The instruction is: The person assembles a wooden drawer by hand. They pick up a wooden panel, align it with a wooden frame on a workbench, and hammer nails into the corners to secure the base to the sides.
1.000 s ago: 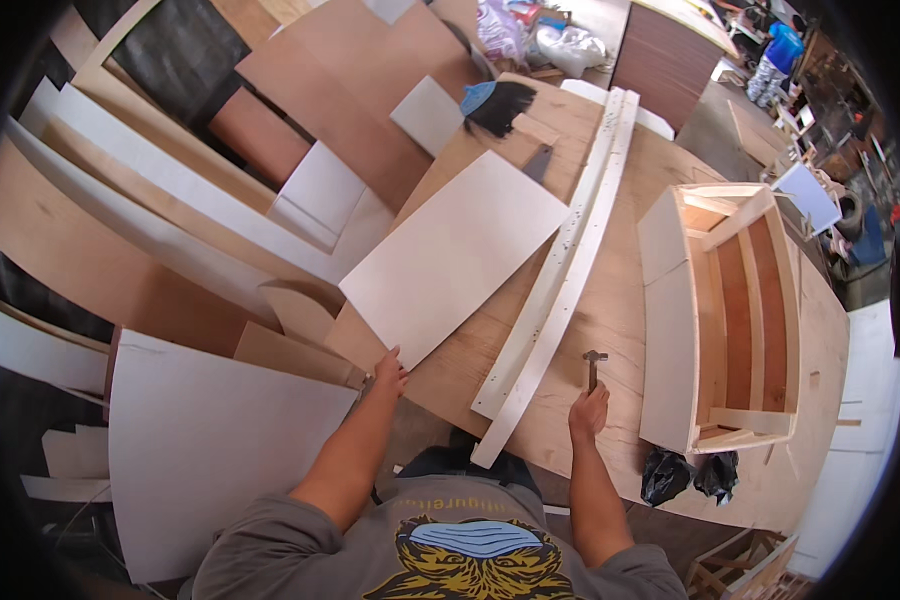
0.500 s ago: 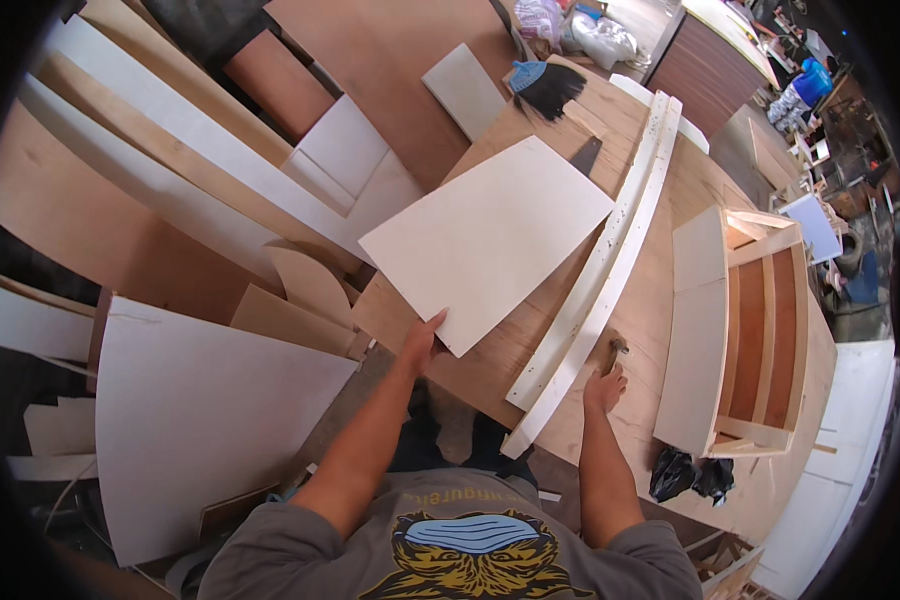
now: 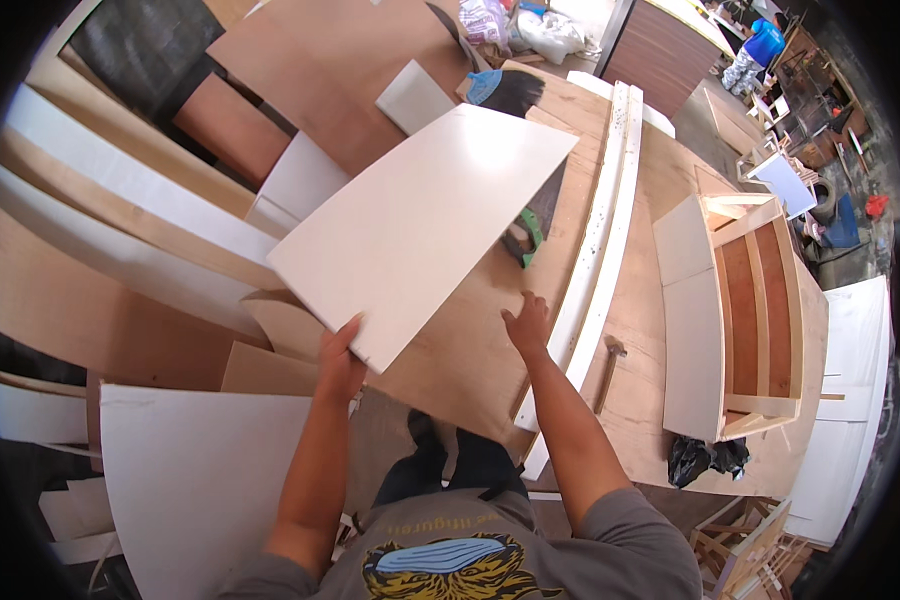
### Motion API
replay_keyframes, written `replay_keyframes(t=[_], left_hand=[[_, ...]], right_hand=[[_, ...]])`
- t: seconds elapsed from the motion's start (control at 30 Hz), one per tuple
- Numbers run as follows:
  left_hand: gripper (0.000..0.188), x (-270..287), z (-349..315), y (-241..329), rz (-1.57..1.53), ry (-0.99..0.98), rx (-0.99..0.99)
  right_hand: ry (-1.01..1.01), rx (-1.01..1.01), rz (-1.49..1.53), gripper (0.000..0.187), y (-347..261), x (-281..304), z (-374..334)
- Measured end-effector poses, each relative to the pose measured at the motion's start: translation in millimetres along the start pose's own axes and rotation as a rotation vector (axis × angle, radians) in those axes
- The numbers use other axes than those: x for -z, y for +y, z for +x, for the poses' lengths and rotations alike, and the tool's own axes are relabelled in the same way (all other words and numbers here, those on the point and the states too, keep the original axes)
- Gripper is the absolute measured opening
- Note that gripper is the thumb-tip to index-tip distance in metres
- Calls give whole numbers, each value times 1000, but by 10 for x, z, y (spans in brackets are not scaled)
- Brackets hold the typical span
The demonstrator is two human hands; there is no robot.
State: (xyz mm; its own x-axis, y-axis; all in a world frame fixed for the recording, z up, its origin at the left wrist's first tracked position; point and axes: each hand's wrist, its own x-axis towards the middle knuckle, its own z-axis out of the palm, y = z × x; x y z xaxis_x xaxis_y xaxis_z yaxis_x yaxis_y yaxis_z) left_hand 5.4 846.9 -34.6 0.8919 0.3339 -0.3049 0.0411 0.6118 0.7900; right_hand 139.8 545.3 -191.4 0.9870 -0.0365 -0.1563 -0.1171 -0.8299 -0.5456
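Note:
My left hand [image 3: 342, 360] grips the near corner of a white rectangular board [image 3: 425, 225], thumb on its top face. The board is lifted and tilted over the wooden worktable [image 3: 450, 345]. My right hand [image 3: 528, 325] is empty with fingers apart, above the tabletop between the board and two long white strips [image 3: 595, 240]. Beyond its fingers lies a handsaw with a green handle [image 3: 530, 240], its blade partly hidden by the board. A hammer [image 3: 610, 372] rests on the table to the right of the strips.
A wooden cabinet frame [image 3: 735, 325] lies at the table's right, with a black plastic bag [image 3: 705, 460] near it. A blue-headed brush [image 3: 505, 90] sits at the far end. Long panels [image 3: 120, 190] lean at left. Another person [image 3: 760, 50] is far off at right.
My right hand has let go of the hammer and moved left across the strips. My left hand has drawn the board leftward and tilted it, uncovering the saw's green handle.

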Motion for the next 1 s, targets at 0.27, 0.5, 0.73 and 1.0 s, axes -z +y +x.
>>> replay_keyframes(t=[0.27,0.5,0.73,1.0], left_hand=[[56,-41,-44,-6,101,11,-59],[58,-271,192,-255,43,11,-17],[57,-537,351,-385,43,-96,50],[52,-666,323,-672,80,-82,89]], right_hand=[[101,-44,-341,53,-162,-321,1277],[361,94,-68,43,211,-52,1588],[572,218,-1,45,979,895,1725],[591,62,42,46,1930,1171,1763]])
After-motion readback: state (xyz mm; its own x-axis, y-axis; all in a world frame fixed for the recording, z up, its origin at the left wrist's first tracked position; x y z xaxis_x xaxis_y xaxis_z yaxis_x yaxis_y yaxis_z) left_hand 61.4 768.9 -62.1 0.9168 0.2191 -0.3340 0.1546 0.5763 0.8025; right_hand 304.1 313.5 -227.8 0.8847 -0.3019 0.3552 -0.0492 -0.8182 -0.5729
